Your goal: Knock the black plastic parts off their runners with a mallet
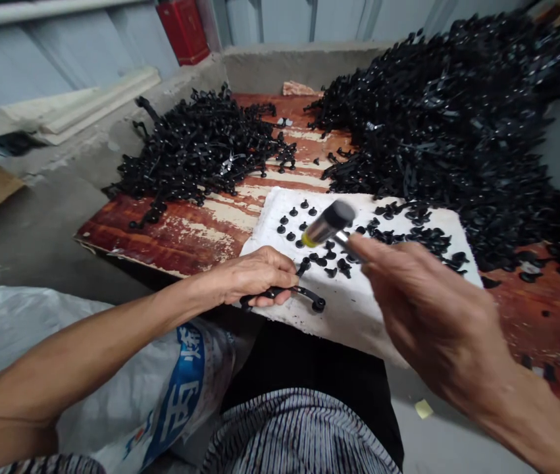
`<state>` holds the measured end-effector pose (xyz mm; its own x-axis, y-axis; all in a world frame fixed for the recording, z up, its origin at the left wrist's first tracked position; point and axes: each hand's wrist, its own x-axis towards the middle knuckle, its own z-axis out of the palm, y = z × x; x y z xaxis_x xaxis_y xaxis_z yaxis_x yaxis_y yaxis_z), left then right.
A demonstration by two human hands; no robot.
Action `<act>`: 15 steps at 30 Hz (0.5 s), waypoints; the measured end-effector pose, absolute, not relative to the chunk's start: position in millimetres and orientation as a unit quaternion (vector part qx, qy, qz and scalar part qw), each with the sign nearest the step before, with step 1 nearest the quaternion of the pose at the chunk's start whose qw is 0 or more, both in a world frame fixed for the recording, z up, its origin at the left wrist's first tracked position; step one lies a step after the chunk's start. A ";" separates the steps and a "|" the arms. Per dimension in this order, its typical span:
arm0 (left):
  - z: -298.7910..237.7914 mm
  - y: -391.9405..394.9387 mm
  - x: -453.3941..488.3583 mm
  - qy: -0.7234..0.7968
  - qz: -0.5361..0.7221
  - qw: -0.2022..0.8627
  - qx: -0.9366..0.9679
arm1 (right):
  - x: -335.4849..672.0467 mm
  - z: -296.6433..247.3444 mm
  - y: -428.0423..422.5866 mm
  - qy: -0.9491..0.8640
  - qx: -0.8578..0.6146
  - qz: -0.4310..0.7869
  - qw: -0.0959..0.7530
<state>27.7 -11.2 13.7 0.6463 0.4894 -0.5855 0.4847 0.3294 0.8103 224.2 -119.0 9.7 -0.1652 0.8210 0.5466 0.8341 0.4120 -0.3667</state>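
The left hand (253, 280) is closed around a black plastic strip (284, 291) at the near edge of a white foam slab (353, 316) dotted with black studs (292, 224), while the right hand (422, 309) grips a blurred small hammer (329, 224) above the slab. Black plastic parts (195, 148) lie heaped far left and far right on the worn red worktop (176, 237), and a white woven sack (161, 388) with blue print sits near left, its contents hidden.

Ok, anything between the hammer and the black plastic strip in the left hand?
Nothing raised. The hammer in the right hand hangs above the white foam slab. Only a few loose black studs lie on the slab between it and the black plastic strip in the left hand.
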 end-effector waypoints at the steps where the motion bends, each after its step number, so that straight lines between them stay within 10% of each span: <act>1: 13.4 -11.3 27.8 0.421 0.002 0.698 0.579 | 224.3 9.8 -118.6 -0.755 -0.541 -0.016 0.370; 15: -1.7 -6.4 24.3 0.388 0.015 0.727 0.566 | 227.1 -1.7 -122.9 -0.778 -0.548 -0.016 0.308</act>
<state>24.3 -6.4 -1.7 0.6981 0.4611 -0.5478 0.4186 0.3578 0.8347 227.1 -122.9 -1.7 -0.2106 0.8421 0.4966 0.8622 0.3994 -0.3116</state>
